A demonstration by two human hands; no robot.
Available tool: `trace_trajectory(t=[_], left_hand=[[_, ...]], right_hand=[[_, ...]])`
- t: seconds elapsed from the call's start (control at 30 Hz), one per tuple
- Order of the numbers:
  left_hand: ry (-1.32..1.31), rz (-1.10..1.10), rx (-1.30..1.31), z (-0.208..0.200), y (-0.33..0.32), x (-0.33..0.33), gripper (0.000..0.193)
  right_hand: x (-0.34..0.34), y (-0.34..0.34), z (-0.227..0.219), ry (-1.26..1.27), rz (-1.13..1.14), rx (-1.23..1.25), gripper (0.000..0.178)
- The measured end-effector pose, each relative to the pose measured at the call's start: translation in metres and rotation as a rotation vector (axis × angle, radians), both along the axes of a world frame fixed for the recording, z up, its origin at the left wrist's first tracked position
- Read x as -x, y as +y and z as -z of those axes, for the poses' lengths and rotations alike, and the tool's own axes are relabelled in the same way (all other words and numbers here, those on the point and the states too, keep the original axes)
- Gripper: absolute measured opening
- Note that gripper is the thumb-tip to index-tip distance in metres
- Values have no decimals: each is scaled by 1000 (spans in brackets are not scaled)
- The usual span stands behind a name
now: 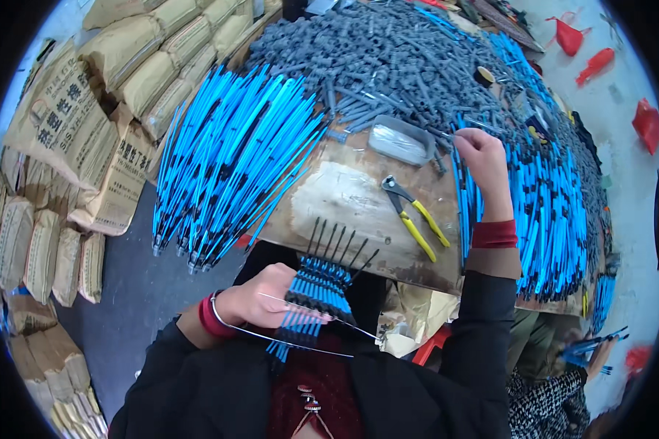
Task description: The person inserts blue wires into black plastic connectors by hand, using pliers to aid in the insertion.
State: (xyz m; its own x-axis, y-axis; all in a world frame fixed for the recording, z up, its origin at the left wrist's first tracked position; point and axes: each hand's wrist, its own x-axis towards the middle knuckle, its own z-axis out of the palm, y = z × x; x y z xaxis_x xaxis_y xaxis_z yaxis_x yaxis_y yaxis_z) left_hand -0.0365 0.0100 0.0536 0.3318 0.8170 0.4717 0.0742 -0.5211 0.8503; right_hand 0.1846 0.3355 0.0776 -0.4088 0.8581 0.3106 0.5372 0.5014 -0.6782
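My left hand is closed around a fan of thin blue-and-black rods, held side by side close to my body. Their dark, narrow tips spread toward the table, and thin wire-like pieces cross near the hand. My right hand is raised over the table's right part, thumb and fingers pinched together; whatever they hold is too small to make out. Just left of it sits a clear plastic tub. Pliers with yellow handles lie on the bare wood of the table, between my hands.
Blue-and-black rods lie in a large pile at the left and another pile at the right. Grey plastic parts are heaped across the back. Brown paper sacks are stacked at the left. Another person's legs show at lower right.
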Motion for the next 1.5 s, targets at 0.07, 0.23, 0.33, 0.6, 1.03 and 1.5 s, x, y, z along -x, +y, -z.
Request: trace_trajectory(t=[0.07,0.23,0.33,0.6,1.03,1.5], left_hand=[[126,54,-28,4,1,-1,24],[193,74,-69,3,4,-6,26],[185,66,-47,8,2,-7,26],[207,95,-118,13,6,-8,24],[231,61,-138,17,5,-10,24],[163,-70,-159,25,5,-24,8]], right_hand=[[20,-7,6,-99,-190,-61,16],[71,5,28,-459,-328,-262,15],[86,8,45,-763,-192,-339,14],[69,15,64,-709,-132,-345,13],[-39,-183,41,-331,-344,-55,22],[-48,-209,51,-395,-130,-30,21]])
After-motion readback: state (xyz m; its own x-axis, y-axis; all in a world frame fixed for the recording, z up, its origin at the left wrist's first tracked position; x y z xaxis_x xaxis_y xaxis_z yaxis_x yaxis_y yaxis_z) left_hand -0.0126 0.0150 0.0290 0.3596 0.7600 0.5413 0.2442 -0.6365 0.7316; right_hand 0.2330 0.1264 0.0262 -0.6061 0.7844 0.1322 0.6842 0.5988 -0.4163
